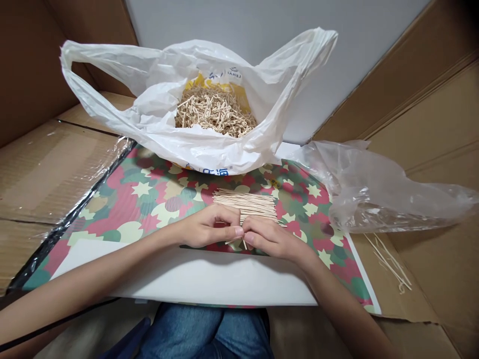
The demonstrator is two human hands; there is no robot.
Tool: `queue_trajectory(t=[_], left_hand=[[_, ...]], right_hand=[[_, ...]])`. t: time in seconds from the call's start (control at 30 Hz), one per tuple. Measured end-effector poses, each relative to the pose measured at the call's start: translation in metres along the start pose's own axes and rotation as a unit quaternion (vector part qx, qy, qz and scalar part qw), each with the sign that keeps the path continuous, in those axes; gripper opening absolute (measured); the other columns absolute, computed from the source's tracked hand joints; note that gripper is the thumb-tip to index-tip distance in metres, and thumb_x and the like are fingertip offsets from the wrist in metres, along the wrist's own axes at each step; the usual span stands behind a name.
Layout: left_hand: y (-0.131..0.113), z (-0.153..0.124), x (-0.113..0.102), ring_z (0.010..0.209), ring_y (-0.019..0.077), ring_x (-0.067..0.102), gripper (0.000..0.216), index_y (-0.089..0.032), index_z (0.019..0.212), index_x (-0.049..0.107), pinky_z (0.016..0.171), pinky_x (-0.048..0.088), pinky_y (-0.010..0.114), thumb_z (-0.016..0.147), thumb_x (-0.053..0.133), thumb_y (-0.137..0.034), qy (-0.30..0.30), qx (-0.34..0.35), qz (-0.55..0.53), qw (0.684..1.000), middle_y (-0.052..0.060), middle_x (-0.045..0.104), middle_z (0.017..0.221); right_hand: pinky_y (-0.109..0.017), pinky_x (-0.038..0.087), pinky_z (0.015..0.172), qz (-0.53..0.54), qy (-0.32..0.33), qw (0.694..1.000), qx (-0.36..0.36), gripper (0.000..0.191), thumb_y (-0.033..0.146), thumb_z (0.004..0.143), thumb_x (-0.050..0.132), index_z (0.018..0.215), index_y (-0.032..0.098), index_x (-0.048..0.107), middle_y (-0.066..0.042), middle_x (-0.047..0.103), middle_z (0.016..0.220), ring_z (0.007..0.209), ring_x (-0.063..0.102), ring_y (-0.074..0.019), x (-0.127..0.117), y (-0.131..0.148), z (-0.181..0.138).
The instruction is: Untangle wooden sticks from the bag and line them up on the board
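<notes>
Well, hands: you are bringing your left hand point(204, 227) and right hand point(275, 239) together, fingertips meeting and curled over a few thin wooden sticks point(245, 244), whose ends are poking out below your fingers.
Sticks: a neat stack of thin wooden sticks point(245, 205) is lying side by side just beyond your hands, its near edge partly under your fingers, on a patterned paper mat point(112, 214) with a red, green and cream star print.
Bag: a white plastic carrier bag point(160, 94) is sitting open beyond the mat, holding a heap of crooked, pale wooden pieces point(216, 112) against a yellow printed liner point(198, 82).
Right side: a crumpled transparent plastic sheet point(374, 189) is lying over the mat's far corner, and a few loose sticks point(389, 262) are resting on the cardboard point(411, 299) nearby.
Below: your forearms are resting across a white board point(179, 274), and your jeans point(205, 334) are showing beneath its edge.
</notes>
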State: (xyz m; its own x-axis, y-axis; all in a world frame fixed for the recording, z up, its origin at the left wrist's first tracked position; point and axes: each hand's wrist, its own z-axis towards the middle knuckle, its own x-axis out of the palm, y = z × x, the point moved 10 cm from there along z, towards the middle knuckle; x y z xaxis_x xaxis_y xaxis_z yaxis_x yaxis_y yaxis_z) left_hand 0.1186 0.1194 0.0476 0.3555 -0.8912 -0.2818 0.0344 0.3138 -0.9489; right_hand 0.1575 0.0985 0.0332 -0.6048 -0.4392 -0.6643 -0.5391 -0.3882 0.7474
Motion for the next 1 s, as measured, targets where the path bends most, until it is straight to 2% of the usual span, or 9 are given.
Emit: queue_trajectory(t=[0.1,0.2,0.47,0.8,1.0], left_hand=[[-0.002,0.000,0.003,0.061,0.0096,0.046,0.032,-0.012,0.063,0.054,0.058,0.039,0.021,0.087,0.043,-0.029,0.012,0.004,-0.007,1.000,0.001,0.049,0.061],[-0.002,0.000,0.006,0.058,0.0094,0.045,0.033,-0.012,0.061,0.053,0.056,0.038,0.022,0.087,0.042,-0.029,0.018,-0.007,-0.014,1.000,0.001,0.047,0.059],[-0.010,-0.004,-0.009,0.051,0.0089,0.042,0.035,-0.013,0.056,0.052,0.050,0.035,0.023,0.084,0.046,-0.032,-0.061,-0.016,-0.005,0.998,0.001,0.046,0.056],[-0.017,-0.010,-0.016,0.053,0.0096,0.043,0.032,-0.014,0.055,0.053,0.051,0.036,0.024,0.083,0.048,-0.027,-0.078,-0.009,0.012,0.997,0.000,0.047,0.055],[-0.016,-0.009,-0.023,0.059,0.0107,0.045,0.024,-0.013,0.064,0.055,0.057,0.036,0.024,0.083,0.046,-0.025,-0.086,0.016,0.077,0.993,0.001,0.051,0.062]], right_hand=[[-0.025,0.036,0.063,-0.011,0.016,0.999,-0.031,0.027,0.029,0.092,0.029,0.073,0.019,0.046,0.001,0.051,0.069,0.066,0.047,-0.0123,0.004,0.007,0.000],[-0.025,0.035,0.061,-0.029,0.003,0.997,-0.073,0.028,0.027,0.091,0.027,0.070,0.019,0.044,0.000,0.049,0.066,0.063,0.045,-0.0126,0.003,0.016,-0.001],[-0.028,0.032,0.054,-0.057,-0.134,0.977,-0.157,0.025,0.019,0.085,0.029,0.061,0.022,0.035,0.001,0.040,0.052,0.052,0.038,-0.0145,-0.017,0.034,-0.008],[-0.030,0.027,0.049,-0.089,-0.212,0.958,-0.172,0.029,0.016,0.084,0.032,0.056,0.023,0.030,0.001,0.032,0.049,0.048,0.033,-0.0143,-0.029,0.035,-0.019],[-0.032,0.032,0.055,-0.165,-0.186,0.956,-0.158,0.025,0.016,0.086,0.031,0.063,0.022,0.040,-0.001,0.047,0.056,0.054,0.039,-0.0152,-0.026,0.029,-0.017]])
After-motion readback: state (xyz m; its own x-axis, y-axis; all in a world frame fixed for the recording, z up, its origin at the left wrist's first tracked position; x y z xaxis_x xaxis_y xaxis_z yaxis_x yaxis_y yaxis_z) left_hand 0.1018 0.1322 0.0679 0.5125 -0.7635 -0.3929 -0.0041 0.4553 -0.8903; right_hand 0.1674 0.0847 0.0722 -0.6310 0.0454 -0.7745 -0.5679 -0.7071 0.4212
